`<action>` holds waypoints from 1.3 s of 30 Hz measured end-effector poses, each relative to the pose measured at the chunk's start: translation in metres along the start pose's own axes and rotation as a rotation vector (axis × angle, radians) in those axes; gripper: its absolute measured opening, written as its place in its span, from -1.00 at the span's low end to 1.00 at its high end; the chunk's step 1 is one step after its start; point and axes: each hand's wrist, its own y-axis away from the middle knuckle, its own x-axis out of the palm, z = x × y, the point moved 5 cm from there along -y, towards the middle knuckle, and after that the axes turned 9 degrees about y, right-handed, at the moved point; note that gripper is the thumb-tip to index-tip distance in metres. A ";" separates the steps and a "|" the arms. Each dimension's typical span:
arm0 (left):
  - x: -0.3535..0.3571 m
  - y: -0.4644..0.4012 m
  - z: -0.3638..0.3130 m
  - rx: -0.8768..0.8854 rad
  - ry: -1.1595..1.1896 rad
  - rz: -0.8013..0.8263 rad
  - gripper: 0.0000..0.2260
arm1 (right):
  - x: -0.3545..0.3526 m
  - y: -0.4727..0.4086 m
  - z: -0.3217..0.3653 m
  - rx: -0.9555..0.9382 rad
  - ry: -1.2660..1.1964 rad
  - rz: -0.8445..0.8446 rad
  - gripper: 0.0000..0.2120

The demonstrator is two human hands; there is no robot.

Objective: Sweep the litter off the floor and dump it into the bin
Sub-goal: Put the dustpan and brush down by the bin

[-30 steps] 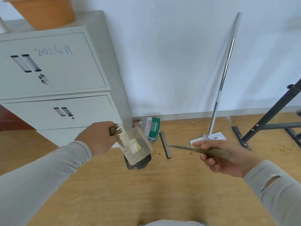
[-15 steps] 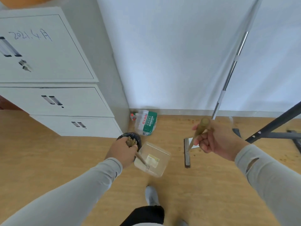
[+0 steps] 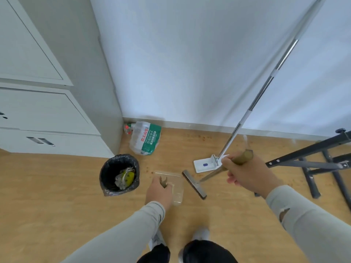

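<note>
My left hand [image 3: 158, 192] grips the handle of a clear dustpan [image 3: 175, 185], held low over the wooden floor just right of the bin. My right hand [image 3: 245, 174] grips the brown handle of a small broom, whose brush head [image 3: 194, 184] sits at floor level right of the dustpan. The round bin [image 3: 119, 174] has a black liner and holds crumpled rubbish with something yellow. Small brown litter specks [image 3: 149, 170] lie on the floor beyond the dustpan, and more [image 3: 204, 137] near the wall.
A grey cabinet [image 3: 57, 103] stands at the left. A large water bottle [image 3: 146, 138] lies in the corner. A flat mop [image 3: 207, 164] leans against the white wall. A black metal frame [image 3: 311, 162] stands at the right. My shoes [image 3: 201, 232] show below.
The view has tilted down toward the floor. My left hand lowered the dustpan from over the bin to beside it. My right hand lowered the broom, brush head now near the floor.
</note>
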 end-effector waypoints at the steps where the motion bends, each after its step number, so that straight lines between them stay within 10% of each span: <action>1: 0.008 -0.005 -0.002 -0.004 -0.002 0.012 -0.65 | 0.000 -0.009 0.001 -0.013 0.063 0.008 -0.75; 25: 0.116 -0.051 -0.025 -0.091 0.108 0.171 -0.36 | 0.001 -0.090 0.087 -0.467 0.374 0.272 -0.66; 39: 0.123 -0.058 -0.008 -0.149 0.268 0.281 -0.33 | 0.021 -0.077 0.071 -0.408 0.304 0.353 -0.76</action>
